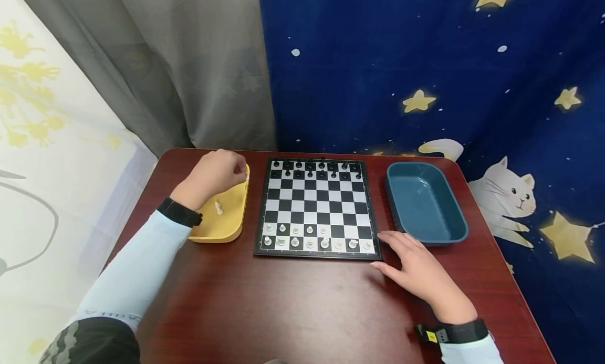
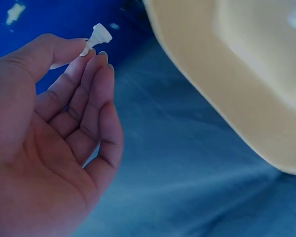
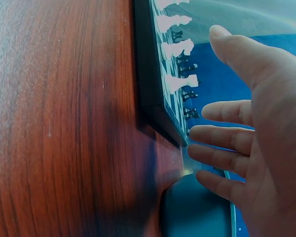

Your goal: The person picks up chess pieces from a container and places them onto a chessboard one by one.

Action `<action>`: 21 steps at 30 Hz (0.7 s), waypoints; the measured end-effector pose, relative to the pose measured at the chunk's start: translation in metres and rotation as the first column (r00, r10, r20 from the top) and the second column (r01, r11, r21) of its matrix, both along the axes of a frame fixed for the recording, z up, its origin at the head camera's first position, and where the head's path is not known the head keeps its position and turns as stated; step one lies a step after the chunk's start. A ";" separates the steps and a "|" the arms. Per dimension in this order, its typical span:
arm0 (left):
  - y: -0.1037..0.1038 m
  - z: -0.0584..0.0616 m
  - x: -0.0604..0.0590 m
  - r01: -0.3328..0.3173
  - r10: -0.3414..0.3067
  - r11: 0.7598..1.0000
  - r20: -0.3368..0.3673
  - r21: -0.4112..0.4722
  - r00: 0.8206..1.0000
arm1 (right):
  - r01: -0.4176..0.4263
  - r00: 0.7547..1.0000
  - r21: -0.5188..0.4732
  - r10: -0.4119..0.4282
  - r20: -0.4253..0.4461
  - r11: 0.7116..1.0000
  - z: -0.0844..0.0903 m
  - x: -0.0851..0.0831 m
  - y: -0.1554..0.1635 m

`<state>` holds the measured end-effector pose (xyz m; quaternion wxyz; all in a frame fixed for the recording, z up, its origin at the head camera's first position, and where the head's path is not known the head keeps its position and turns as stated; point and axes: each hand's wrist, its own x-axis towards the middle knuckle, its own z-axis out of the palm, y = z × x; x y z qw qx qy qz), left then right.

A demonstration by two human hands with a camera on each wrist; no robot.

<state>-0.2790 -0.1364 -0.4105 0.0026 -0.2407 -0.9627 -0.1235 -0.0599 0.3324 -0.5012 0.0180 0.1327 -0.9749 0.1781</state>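
Observation:
My left hand (image 1: pixel 212 176) is above the yellow tray (image 1: pixel 230 237), pinching a white pawn (image 2: pixel 99 34) between thumb and fingertips, its flared base pointing outward. A few white pieces (image 1: pixel 218 207) lie in that tray, partly hidden by the hand and wrist. The chessboard (image 1: pixel 317 194) lies mid-table, with black pieces (image 1: pixel 310 173) in two rows at the far side. White pieces (image 1: pixel 295 242) fill the near row, and several white pawns (image 1: pixel 295 229) stand before them on the left. My right hand (image 1: pixel 419 272), fingers loosely extended and holding nothing, is beside the board's near right corner.
A dark teal tray (image 1: pixel 427 239) stands right of the board, just beyond the right hand. The reddish-brown table (image 1: pixel 283 306) extends toward me. Behind it hang a grey curtain (image 1: pixel 212 64) and a blue star-patterned curtain (image 1: pixel 354 80).

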 end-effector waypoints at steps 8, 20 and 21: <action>0.077 -0.001 0.015 0.224 -0.224 0.974 -0.026 -0.022 0.974 | -0.011 1.000 -0.005 0.011 -0.013 1.000 -0.001 -0.001 -0.001; 0.175 -0.024 0.048 0.532 -0.535 0.843 -0.028 -0.080 0.844 | -0.007 1.000 -0.008 0.007 -0.005 1.000 0.000 0.001 0.002; 0.179 -0.027 0.049 0.549 -0.552 0.831 -0.012 -0.084 0.834 | -0.005 1.000 -0.008 0.005 -0.005 1.000 0.000 0.001 0.002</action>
